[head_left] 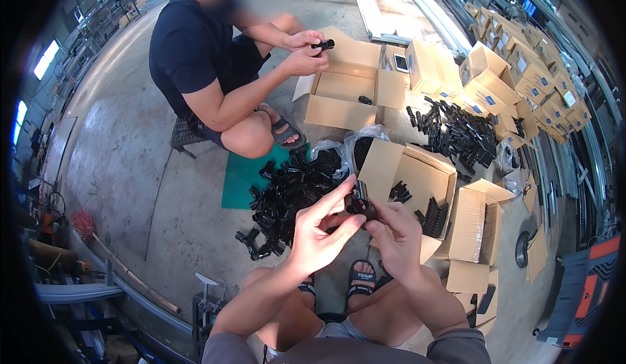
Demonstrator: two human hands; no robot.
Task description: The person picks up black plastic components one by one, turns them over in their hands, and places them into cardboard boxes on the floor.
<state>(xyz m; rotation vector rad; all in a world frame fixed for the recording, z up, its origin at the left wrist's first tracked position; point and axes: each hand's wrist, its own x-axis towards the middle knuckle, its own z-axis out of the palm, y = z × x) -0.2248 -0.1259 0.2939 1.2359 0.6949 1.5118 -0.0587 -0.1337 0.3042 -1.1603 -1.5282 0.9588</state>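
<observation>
Between my two hands, in front of my knees, is a small black pipe-like fitting (pixel 358 200). The thumb and fingers of my left hand (pixel 321 233) close on it from the left, with the index finger pointing up along it. My right hand (pixel 398 235) grips its right side, covering part of it. Just beyond my left hand, a heap of black branched fittings (pixel 283 191) lies partly on a green sheet (pixel 236 180). Right of my hands, an open cardboard box (pixel 422 168) has black fittings (pixel 435 217) lined up inside.
Across from me a co-worker (pixel 189 58) sits on a low stool, holding a black piece (pixel 324 44) over another open box (pixel 342 113). Many loose black parts (pixel 456 129) lie at the right, before stacked cartons (pixel 528 64). An orange-and-grey case (pixel 580 299) stands lower right.
</observation>
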